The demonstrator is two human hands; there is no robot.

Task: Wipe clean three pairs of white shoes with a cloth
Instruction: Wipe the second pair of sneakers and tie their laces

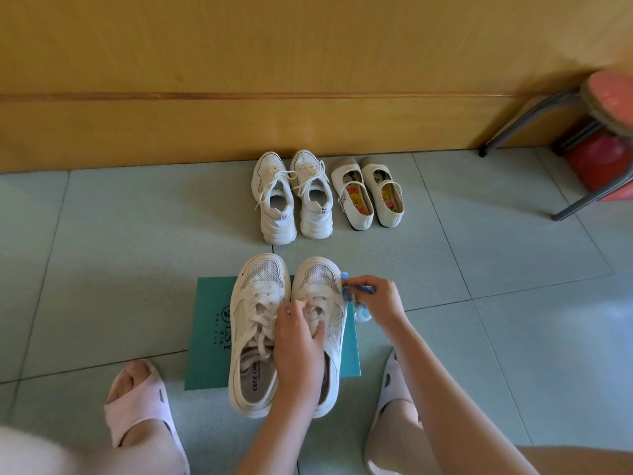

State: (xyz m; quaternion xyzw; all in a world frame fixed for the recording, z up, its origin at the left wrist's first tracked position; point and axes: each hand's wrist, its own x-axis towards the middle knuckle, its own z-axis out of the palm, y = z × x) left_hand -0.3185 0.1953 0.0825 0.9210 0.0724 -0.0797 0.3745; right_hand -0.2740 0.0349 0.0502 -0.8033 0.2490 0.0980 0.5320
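A pair of white mesh sneakers stands on a teal card [209, 337] in front of me: the left shoe [257, 334] and the right shoe [320, 286]. My left hand [299, 344] rests on the right shoe's laces with fingers curled round them. My right hand [378, 298] pinches a blue-and-white cloth [352, 296] against the outer side of that shoe, near the toe. Farther back, by the wall, stand a chunky white laced pair [293, 197] and a cream strapped flat pair [368, 192].
My two feet in pale slippers [144, 402] [394, 389] flank the card on the grey tiled floor. A yellow wooden wall [274, 80] runs along the back. A metal-legged stool [582, 108] with a red item beneath stands at the far right.
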